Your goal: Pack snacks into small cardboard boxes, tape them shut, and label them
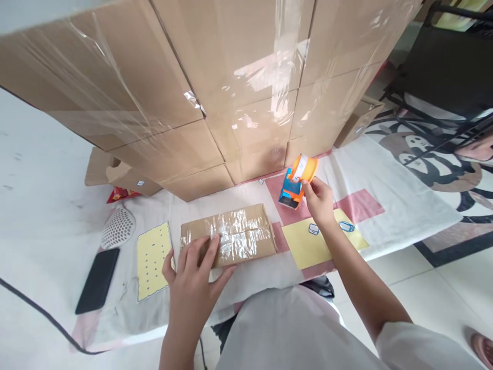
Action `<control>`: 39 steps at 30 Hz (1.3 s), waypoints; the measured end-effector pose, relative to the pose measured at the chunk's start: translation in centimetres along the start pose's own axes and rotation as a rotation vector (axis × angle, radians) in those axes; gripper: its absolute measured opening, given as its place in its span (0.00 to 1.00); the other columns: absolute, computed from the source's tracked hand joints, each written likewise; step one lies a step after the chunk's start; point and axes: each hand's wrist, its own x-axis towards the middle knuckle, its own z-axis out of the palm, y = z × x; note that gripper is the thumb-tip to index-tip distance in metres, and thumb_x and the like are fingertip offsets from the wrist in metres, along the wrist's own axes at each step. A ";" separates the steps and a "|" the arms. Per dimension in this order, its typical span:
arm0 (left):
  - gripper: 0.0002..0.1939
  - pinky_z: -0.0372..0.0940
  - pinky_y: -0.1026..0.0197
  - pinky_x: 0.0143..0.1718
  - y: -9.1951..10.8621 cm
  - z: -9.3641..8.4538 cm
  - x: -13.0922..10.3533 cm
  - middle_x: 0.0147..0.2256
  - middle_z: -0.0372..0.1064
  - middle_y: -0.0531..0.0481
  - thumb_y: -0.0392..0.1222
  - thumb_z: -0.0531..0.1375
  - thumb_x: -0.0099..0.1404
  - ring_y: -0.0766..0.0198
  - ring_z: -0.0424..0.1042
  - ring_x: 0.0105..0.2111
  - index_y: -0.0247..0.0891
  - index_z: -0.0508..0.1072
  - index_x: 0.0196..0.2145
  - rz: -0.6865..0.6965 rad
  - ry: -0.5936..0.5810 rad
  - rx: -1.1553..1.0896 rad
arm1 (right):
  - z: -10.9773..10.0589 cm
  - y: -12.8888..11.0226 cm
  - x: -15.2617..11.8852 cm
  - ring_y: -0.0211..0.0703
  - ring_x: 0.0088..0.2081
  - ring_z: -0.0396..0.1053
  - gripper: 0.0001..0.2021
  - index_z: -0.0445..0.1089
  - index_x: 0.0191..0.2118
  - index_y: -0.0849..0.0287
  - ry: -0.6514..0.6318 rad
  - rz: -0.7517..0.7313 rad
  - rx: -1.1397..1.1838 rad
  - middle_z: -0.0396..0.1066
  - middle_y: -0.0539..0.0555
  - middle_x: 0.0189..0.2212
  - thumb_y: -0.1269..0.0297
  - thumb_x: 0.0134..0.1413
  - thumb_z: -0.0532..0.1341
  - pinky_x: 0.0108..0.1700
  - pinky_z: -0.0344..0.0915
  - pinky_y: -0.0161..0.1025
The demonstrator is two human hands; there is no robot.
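A brown cardboard box [250, 236] wrapped in shiny clear tape lies flat on the cloth-covered table. My left hand [196, 272] rests on its left part, fingers apart on the top and thumb along the near edge. To the right of the box, my right hand [318, 198] grips an orange and blue tape dispenser [295, 185] above the table. Beneath my right forearm is a yellow sheet [304, 246] with small blue-outlined drawings. Left of the box lies another yellow piece [152, 262] with blue dots.
Large taped cartons [246, 103] stand stacked along the back. A black phone [98, 280] and a white perforated object [118, 228] lie at the left, near an open small carton [133, 174]. A black chair [447, 67] stands at the right.
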 end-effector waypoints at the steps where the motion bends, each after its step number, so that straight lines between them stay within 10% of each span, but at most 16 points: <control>1: 0.29 0.46 0.38 0.67 0.6 -0.2 0.0 0.51 0.75 0.42 0.53 0.66 0.67 0.48 0.74 0.49 0.46 0.70 0.63 0.005 0.032 -0.042 | -0.7 -1.0 -1.1 0.40 0.28 0.63 0.20 0.72 0.34 0.58 0.008 -0.039 0.006 0.66 0.49 0.26 0.45 0.63 0.60 0.33 0.60 0.39; 6: 0.24 0.69 0.59 0.40 6.3 -0.3 0.6 0.38 0.78 0.49 0.30 0.64 0.66 0.62 0.76 0.35 0.45 0.73 0.58 0.073 0.298 -0.513 | -3.3 -5.2 -6.2 0.41 0.29 0.64 0.14 0.72 0.36 0.56 0.080 -0.290 -0.031 0.67 0.50 0.28 0.54 0.70 0.58 0.33 0.61 0.39; 11: 0.26 0.60 0.67 0.24 12.6 1.3 3.3 0.20 0.62 0.62 0.40 0.62 0.71 0.71 0.61 0.19 0.40 0.67 0.64 -0.177 -0.107 -1.072 | -4.7 -7.2 -8.8 0.42 0.30 0.62 0.08 0.67 0.34 0.55 0.006 -0.618 -0.118 0.64 0.51 0.28 0.68 0.69 0.58 0.32 0.60 0.40; 17: 0.12 0.52 0.65 0.24 15.0 2.7 4.4 0.18 0.49 0.61 0.47 0.61 0.71 0.72 0.52 0.19 0.38 0.79 0.36 -0.350 -0.289 -1.298 | -5.2 -6.1 -9.0 0.44 0.32 0.61 0.08 0.64 0.36 0.55 -0.024 -0.843 -0.233 0.65 0.53 0.29 0.75 0.66 0.57 0.34 0.59 0.43; 21: 0.11 0.63 0.64 0.36 15.2 2.4 3.3 0.35 0.70 0.49 0.47 0.62 0.70 0.66 0.69 0.34 0.40 0.80 0.36 -0.323 -0.110 -1.241 | -5.1 -4.3 -8.5 0.47 0.35 0.63 0.09 0.62 0.33 0.54 0.091 -0.855 -0.292 0.65 0.53 0.29 0.72 0.66 0.58 0.38 0.62 0.46; 25: 0.12 0.67 0.62 0.41 15.1 2.7 2.1 0.35 0.77 0.47 0.49 0.62 0.70 0.62 0.76 0.37 0.39 0.79 0.37 -0.488 -0.225 -1.410 | -4.5 -3.5 -8.3 0.52 0.43 0.69 0.09 0.62 0.33 0.54 0.078 -0.880 -0.243 0.67 0.54 0.30 0.70 0.66 0.58 0.44 0.66 0.49; 39: 0.17 0.70 0.63 0.30 18.1 5.3 -2.1 0.26 0.77 0.48 0.53 0.65 0.63 0.65 0.74 0.24 0.34 0.79 0.38 -0.649 -0.296 -1.596 | -2.6 -3.8 -10.9 0.36 0.25 0.55 0.24 0.62 0.26 0.56 0.047 -0.112 0.339 0.58 0.46 0.22 0.41 0.63 0.61 0.28 0.53 0.38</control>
